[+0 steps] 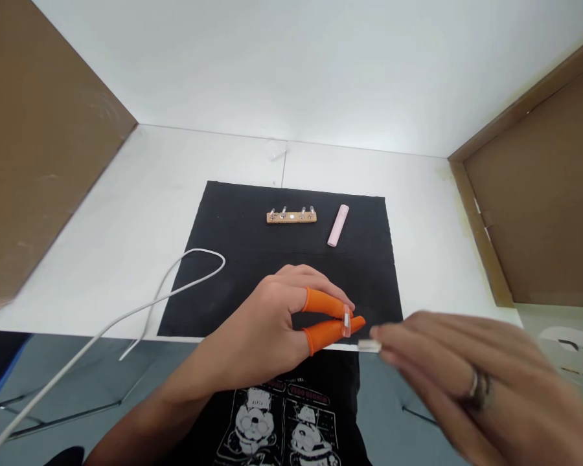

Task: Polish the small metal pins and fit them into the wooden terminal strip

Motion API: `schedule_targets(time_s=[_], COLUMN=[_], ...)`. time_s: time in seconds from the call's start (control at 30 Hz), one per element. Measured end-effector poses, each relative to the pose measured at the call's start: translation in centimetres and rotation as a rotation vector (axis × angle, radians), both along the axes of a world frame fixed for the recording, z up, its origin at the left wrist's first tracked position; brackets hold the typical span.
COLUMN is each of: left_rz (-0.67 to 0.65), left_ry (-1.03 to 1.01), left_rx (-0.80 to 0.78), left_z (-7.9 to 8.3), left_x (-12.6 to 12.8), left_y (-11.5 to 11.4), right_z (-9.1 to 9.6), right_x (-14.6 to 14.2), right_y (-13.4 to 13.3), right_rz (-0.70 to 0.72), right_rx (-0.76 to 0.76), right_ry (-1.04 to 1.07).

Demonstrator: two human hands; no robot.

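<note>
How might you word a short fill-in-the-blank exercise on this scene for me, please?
1. While the right hand holds a small pale piece, the left hand holds a clear piece at fingertips whose covers are coloured ____.
2. The tan bar bears ____ upright clear pegs.
3. In the picture, the pink stick lies to the ____ of the tan bar.
4. The mat beneath both is coloured ____.

Missing words: orange; four; right; black.

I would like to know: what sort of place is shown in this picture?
Probably an indoor workbench or desk booth: a white tabletop stands between brown side panels, and a black mat lies on it in front of the person.
</note>
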State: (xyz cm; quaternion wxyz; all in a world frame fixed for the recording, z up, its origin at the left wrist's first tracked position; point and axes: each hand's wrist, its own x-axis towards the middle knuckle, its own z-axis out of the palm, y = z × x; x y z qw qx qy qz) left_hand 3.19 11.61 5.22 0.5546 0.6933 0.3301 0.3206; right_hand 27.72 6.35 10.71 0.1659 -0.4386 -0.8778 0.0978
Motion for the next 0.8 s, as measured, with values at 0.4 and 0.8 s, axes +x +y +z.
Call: schedule_targets(time_s=[0.4, 0.8], left_rz=[0.007, 0.009], left_ry=[-0.007, 0.000], left_rx=[0.027, 0.033], left_z=[-0.2, -0.5], left_x=[0.0, 0.1], left_y=[0.0, 0.1], right_z=[-0.1, 0.2], right_x=[-0.3, -0.6], right_y=[0.0, -0.2], right_rz=[0.004, 0.047], right_rx=[-0.032, -0.087], right_ry=[-0.017, 0.000])
